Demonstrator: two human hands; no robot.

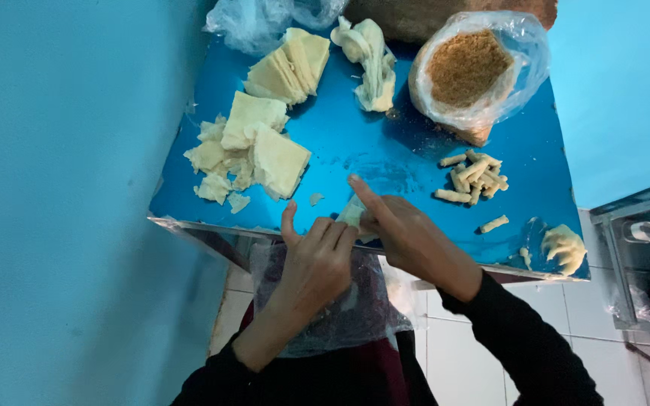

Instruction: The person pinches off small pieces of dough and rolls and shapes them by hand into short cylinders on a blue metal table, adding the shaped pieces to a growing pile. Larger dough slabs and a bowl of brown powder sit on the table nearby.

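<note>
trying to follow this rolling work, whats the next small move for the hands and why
Probably roll the small pale wrapper piece shut between both hands. The left hand and right hand pinch it together at the table's near edge, and a pile of finished rolls lies to the right, with flat sheets stacked to the left.

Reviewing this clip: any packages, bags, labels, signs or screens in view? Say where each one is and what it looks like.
Clear plastic bag: far right of the blue table, rounded, open top, filled with brown crumbs.
Crumpled clear plastic bag: far left corner of the table, see-through, looks near empty.
Clear plastic sheet: spread over the person's lap, under both hands.
No labels, signs or screens can be made out.
</note>
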